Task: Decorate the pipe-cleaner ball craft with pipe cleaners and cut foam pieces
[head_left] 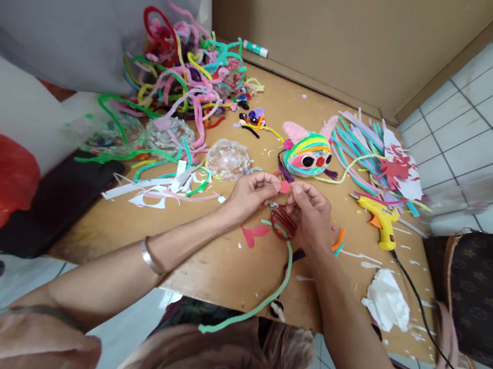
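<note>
Red paper piece: we have the small cutout point(284, 187) raised over the tabletop near the middle, between our two hands, just in front of the decorated ball.
Left hand: our left point(254, 192) has thumb and forefinger pinched on the piece's left end; silver bangle point(151, 257) on that forearm.
Right hand: our right point(311, 212) has thumb and fingertips together at the piece's right end.
Scissors: red-handled pair point(282, 224) right under our right hand; we can't tell if the lower fingers touch it.
Red scraps: leaf-shaped paper offcuts point(255, 235) on the table, left of the scissors.
Green pipe cleaner: long pale stem point(278, 292) runs from near the scissors over the table's front edge toward our lap.
Decorated ball: striped animal head point(307, 157), pink ears, black eyes, red nose, beyond our hands.
Clear dome: plastic half-ball point(229, 160), beyond and left of our left hand.
Pipe cleaner heap: mixed-colour tangle point(186, 66), back left; white paper scraps point(175, 181) nearer us.
Glue gun: yellow, orange trigger point(378, 219), lying right of our right hand, black cord trailing off the table.
Tissue: crumpled, white point(388, 300), nearer us than the glue gun.
Handbag: brown monogram point(479, 295), far right, beside the table.
</note>
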### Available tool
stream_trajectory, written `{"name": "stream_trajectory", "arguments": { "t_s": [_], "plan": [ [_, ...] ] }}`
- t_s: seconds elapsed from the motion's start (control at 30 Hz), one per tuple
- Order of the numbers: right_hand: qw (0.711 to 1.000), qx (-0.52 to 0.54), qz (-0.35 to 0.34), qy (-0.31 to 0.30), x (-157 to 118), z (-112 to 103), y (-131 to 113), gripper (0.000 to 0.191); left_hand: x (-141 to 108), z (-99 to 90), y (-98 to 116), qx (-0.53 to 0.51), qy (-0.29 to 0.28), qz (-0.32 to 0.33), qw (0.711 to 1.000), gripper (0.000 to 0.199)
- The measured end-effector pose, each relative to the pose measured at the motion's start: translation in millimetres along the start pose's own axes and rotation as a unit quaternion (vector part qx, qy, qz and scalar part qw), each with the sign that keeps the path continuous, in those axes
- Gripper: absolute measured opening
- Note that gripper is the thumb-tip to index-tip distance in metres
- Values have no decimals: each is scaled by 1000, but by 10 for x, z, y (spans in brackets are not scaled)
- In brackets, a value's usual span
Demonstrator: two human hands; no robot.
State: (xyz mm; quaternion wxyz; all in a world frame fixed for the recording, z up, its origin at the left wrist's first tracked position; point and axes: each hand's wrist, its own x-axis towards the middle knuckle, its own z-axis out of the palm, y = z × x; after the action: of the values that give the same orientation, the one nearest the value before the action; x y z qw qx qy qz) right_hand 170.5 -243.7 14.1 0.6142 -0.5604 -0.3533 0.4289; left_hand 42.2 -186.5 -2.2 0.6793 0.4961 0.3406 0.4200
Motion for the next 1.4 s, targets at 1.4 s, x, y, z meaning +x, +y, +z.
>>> {"name": "stream_trajectory", "arguments": {
  "t_s": [1.4],
  "plan": [
    [989, -84, 61, -102, -12, -264, -326, 50, 98, -88, 115, -128, 46, -6, 991, 26]
  ]
}}
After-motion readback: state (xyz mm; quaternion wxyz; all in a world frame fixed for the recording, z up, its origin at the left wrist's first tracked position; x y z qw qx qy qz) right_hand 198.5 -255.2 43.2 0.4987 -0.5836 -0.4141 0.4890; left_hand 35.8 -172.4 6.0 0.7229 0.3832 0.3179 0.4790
